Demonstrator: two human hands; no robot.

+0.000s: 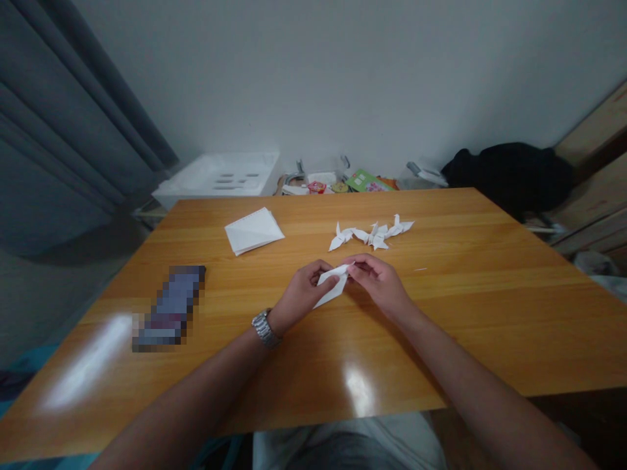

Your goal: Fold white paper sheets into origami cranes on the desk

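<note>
Between my two hands is a small piece of folded white paper (331, 291), held just above the wooden table. My left hand (306, 290), with a metal watch on its wrist, pinches the paper's left side, thumb on top. At the upper right tip, the thumb and fingers of my right hand (375, 277) are closed on the paper. Beyond my hands stand several white origami cranes (375, 236), touching in a row. A stack of white paper sheets (255, 230) lies farther back, to the left.
A blurred-out, phone-like dark object (171, 307) lies on the table (480, 326) at left. One thin white scrap (420, 269) is to the right. Past the far edge are a white plastic tray (220, 176), a green packet (367, 181) and a black cloth heap (509, 176).
</note>
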